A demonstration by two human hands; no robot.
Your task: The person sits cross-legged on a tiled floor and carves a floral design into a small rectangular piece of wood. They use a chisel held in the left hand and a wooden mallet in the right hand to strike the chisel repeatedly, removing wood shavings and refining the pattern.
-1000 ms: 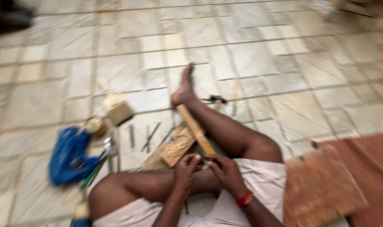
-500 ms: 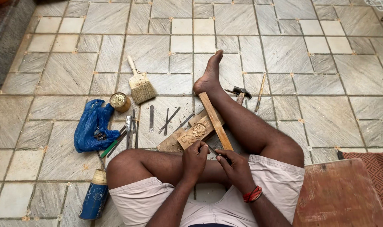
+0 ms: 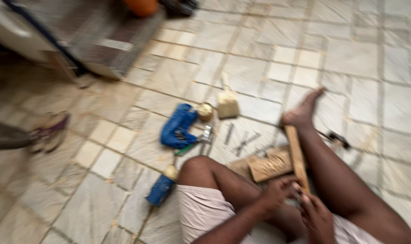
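Note:
I sit on a tiled floor with my legs spread, and the view is blurred. My left hand (image 3: pixel 277 194) and my right hand (image 3: pixel 316 218) meet in front of my lap, fingers curled around a small object (image 3: pixel 297 193) too blurred to name. Just beyond them a long wooden stick (image 3: pixel 296 156) lies along my right leg. Beside it is a carved wooden block (image 3: pixel 268 165). Several thin metal chisels (image 3: pixel 241 141) lie on the floor past the block.
Left of my knee are a blue cloth (image 3: pixel 178 126), a blue bottle (image 3: pixel 162 189), a small round tin (image 3: pixel 205 111) and a brush (image 3: pixel 227 104). A hammer (image 3: pixel 338 138) lies past my right leg. A shoe (image 3: pixel 52 130) is at far left, a striped mat (image 3: pixel 101 38) at top left.
The view has swung left and blurred, so I and the tools now sit at lower right. My hands stay together at my lap on the small object.

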